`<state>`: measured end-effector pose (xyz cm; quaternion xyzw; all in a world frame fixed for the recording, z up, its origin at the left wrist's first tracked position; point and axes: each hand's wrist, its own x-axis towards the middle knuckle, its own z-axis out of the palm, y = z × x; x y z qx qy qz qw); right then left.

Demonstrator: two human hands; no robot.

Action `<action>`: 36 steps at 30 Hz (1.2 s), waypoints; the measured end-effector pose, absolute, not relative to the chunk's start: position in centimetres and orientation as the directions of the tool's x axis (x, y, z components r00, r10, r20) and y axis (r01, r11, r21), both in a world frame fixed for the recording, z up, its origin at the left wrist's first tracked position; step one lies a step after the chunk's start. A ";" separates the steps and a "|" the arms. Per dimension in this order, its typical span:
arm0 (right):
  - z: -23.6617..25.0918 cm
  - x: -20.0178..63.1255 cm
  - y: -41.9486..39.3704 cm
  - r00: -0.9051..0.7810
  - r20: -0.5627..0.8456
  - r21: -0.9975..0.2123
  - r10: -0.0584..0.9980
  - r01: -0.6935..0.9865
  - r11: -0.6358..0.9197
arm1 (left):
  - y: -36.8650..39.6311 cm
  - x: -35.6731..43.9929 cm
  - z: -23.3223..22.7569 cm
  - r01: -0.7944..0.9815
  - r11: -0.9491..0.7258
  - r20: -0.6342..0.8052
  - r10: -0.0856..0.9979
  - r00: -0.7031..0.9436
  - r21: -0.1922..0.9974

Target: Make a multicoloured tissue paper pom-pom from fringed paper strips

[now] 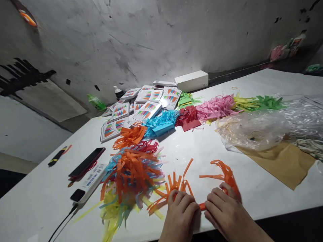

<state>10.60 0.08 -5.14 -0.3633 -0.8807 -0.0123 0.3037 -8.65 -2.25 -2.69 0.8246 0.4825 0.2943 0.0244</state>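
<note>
Orange fringed paper, pinched under both hands' fingers

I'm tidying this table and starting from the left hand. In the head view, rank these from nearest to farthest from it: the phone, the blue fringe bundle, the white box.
1. Phone: nearest to the left hand, off to its left.
2. Blue fringe bundle: farther up the table, mid-table.
3. White box: farthest, at the back by the wall.
</note>
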 end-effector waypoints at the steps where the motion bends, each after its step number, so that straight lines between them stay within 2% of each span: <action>1: -5.1 10.4 0.1 -0.558 0.534 -0.208 0.634 0.641 0.739 | -2.2 -8.6 -2.7 0.779 -0.537 0.463 0.808 0.364 0.324; 10: -5.9 11.5 0.2 -0.580 0.515 -0.239 0.631 0.610 0.756 | -2.3 -8.9 -3.2 0.763 -0.479 0.383 0.865 0.325 0.434; 13: -5.7 13.7 0.4 -0.513 0.538 -0.307 0.669 0.620 0.722 | -2.5 -8.9 -3.4 0.748 -0.410 0.345 0.904 0.255 0.522; 16: -5.9 14.8 0.4 -0.406 0.584 -0.357 0.703 0.649 0.672 | -2.6 -8.9 -3.4 0.764 -0.317 0.237 0.947 0.219 0.562; 19: -6.2 14.5 0.4 -0.345 0.591 -0.345 0.729 0.709 0.616 | -2.5 -9.0 -3.1 0.789 -0.227 0.146 0.974 0.175 0.571; 21: -6.3 14.0 0.5 -0.332 0.575 -0.294 0.748 0.769 0.568 | -2.4 -8.9 -2.9 0.796 -0.211 0.124 0.978 0.171 0.567; 25: -5.8 13.3 0.9 -0.351 0.540 -0.153 0.765 0.853 0.499 | -2.4 -8.4 -2.7 0.846 -0.255 0.164 0.966 0.201 0.468; 28: -5.6 13.2 1.2 -0.351 0.534 -0.146 0.769 0.858 0.493 | -2.4 -7.6 -2.6 0.910 -0.219 0.191 0.969 0.159 0.351; 31: -5.6 13.3 0.9 -0.433 0.564 -0.149 0.703 0.784 0.603 | -2.2 -7.0 -3.0 0.936 -0.233 0.265 0.951 0.162 0.264; 34: -5.6 13.4 0.4 -0.535 0.582 -0.136 0.612 0.678 0.722 | -2.0 -6.8 -3.9 0.907 -0.379 0.359 0.885 0.298 0.182; 36: -5.4 13.2 0.3 -0.561 0.573 -0.125 0.597 0.661 0.740 | -1.7 -6.6 -4.5 0.890 -0.433 0.375 0.856 0.355 0.145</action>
